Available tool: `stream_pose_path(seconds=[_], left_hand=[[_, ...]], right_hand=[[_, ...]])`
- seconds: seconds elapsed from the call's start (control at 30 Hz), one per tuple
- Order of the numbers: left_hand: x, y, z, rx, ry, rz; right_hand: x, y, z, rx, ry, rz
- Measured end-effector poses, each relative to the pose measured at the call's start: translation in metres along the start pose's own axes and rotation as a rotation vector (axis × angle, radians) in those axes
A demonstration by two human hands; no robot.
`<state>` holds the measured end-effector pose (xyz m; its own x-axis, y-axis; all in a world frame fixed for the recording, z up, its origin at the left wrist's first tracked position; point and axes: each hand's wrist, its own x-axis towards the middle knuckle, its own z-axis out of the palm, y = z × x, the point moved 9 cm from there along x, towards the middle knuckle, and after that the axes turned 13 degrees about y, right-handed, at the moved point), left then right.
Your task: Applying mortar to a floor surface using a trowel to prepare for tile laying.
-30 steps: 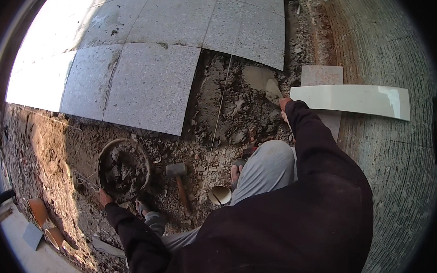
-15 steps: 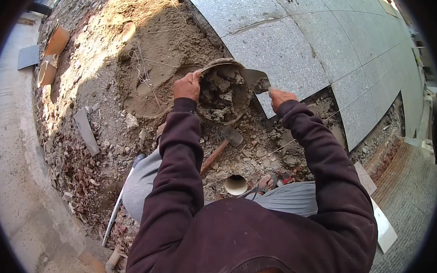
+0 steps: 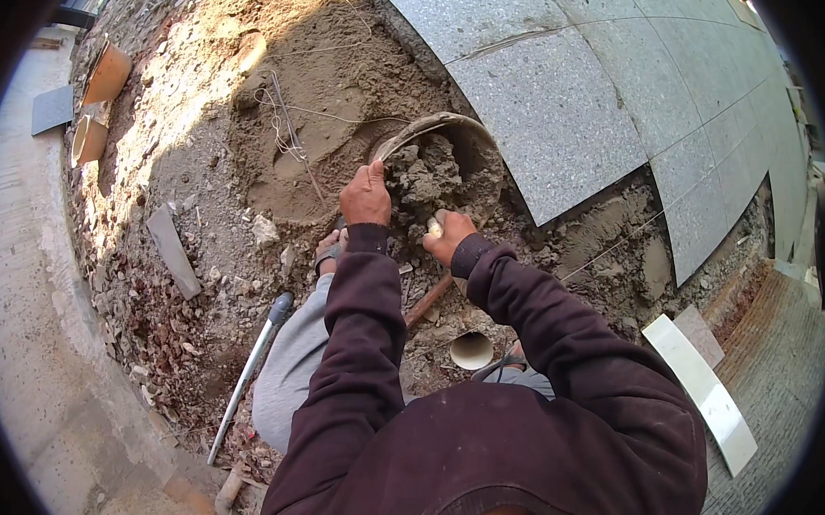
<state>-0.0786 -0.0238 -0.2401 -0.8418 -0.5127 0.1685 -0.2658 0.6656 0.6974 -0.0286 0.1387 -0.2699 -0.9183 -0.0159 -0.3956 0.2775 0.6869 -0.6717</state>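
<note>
My left hand (image 3: 366,195) is closed on the near left rim of a round, mud-caked bucket (image 3: 489,145). Lumpy grey-brown mortar (image 3: 427,169) fills part of it, heaped toward the left side. At the bucket's near edge, my right hand (image 3: 449,237) wraps round the pale handle of a trowel (image 3: 436,227). The trowel's blade is hidden behind the hand and in the mortar. Below my right hand, the wooden handle of a hammer (image 3: 429,300) lies on the rubble, its head covered by my arm.
Speckled grey paving slabs (image 3: 553,113) run along the right, with a stepped edge. A pipe opening (image 3: 472,350) sits in the ground near my foot. A pale pipe (image 3: 250,384) lies by my left leg. Wire (image 3: 282,125) rests on the sand; two clay-coloured pots (image 3: 107,73) stand far left.
My right hand has brought the trowel from over the slab edge, left and nearer, into the bucket. The bucket now tilts, my left hand still on its rim.
</note>
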Motion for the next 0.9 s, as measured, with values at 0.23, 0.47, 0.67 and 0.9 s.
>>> stream_pose_path(seconds=[0.23,0.47,0.67,0.9], left_hand=[[0.019,-0.019,0.007,-0.001,-0.026,-0.062],[0.056,-0.089,0.013,-0.03,-0.08,-0.188],[0.066,-0.088,0.027,0.103,-0.079,0.069],[0.072,-0.109,0.029,0.241,-0.133,-0.072]], right_hand=[[-0.014,-0.004,-0.005,0.059,0.134,0.061],[-0.02,-0.028,-0.026,0.122,0.055,-0.084],[-0.066,-0.006,-0.12,0.263,0.221,-0.122],[-0.185,0.117,-0.299,-0.002,0.487,0.114]])
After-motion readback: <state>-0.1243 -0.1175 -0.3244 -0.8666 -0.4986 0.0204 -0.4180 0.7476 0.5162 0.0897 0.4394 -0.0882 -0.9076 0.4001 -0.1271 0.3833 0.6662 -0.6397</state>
